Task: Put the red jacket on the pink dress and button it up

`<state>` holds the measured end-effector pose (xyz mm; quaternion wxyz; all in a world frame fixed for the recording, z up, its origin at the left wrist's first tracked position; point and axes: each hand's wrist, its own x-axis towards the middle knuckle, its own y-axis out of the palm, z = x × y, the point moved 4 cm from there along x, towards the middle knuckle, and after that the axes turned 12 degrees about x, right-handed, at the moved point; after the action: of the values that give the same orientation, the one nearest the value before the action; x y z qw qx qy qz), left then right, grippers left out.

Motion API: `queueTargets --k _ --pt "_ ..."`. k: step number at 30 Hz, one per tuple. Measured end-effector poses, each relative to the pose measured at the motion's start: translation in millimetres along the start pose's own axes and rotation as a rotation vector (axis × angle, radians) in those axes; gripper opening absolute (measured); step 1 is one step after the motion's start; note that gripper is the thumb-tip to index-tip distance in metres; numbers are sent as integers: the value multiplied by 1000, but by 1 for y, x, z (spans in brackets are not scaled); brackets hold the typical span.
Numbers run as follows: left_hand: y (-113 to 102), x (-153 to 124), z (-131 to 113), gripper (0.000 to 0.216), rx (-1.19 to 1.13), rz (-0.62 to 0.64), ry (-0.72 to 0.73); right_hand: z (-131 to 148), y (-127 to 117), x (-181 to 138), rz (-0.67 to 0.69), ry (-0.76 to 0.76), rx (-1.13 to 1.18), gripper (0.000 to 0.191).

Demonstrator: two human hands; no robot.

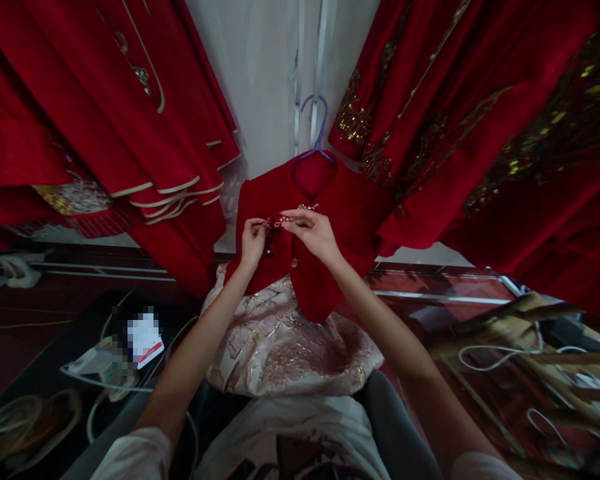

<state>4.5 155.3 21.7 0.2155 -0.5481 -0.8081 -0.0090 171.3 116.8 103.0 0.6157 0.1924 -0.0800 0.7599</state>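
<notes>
Left hand (254,240) and right hand (313,233) pinch beaded trim (285,219) against a red jacket (363,217); next move likely calls for steadiness.

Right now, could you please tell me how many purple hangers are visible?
1. The purple hanger is in the neck of the red jacket, its hook standing above the neckline. Others may be hidden among the red garments on both sides.

Dimly lit; pale wall (260,73) ahead, dark reddish floor (10,353), black surface (70,347) at left
</notes>
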Motion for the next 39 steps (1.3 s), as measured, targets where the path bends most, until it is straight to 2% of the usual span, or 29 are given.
queueTargets --k 5,10,16,22,32,39 --pt "-3 0 -3 17 -172 31 -126 -41 10 27 -39 32 -133 19" --pt "-2 2 14 11 -239 0 -290 -58 12 37 -97 39 -301 17" --pt "4 0 24 13 -355 -45 -212 -62 11 35 -95 10 -336 19" --pt "5 0 22 15 -408 -47 -223 -65 10 36 -89 4 -319 19" --pt "4 -2 18 25 -364 -19 -158 -72 12 36 -86 -32 -344 18" --pt "-1 -5 16 28 -257 -13 -87 -68 13 29 -91 -74 -452 17"
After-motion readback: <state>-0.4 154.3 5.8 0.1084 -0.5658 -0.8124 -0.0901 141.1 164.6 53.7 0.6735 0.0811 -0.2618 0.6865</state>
